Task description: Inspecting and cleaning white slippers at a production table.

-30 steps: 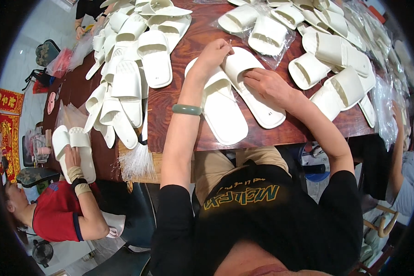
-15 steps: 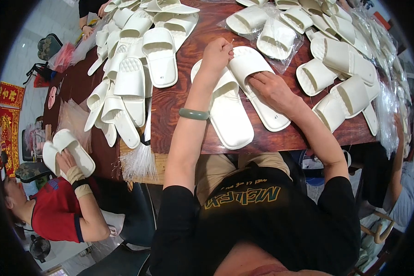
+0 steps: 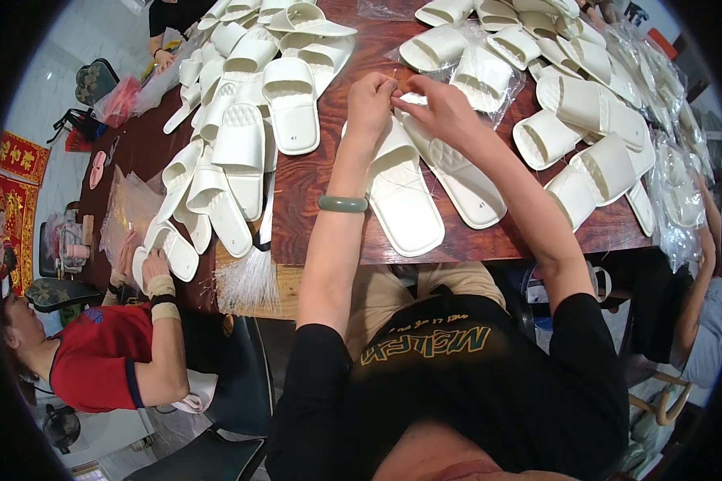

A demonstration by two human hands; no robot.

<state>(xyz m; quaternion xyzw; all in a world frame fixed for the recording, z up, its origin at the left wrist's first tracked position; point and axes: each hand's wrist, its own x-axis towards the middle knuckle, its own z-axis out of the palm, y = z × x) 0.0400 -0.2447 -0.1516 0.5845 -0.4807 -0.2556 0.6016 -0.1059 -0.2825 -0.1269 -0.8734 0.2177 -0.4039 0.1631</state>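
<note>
Both your forearms reach up and away from your body and meet over the pair of slippers (image 3: 425,172) lying in front of you. Your left hand (image 3: 371,100) sits at the far end of the left slipper, fingers curled in and pinched together. Your right hand (image 3: 441,112) is just beside it, above the right slipper, its fingertips pointing toward the left hand and almost touching it. A green bangle (image 3: 342,204) circles your left wrist.
</note>
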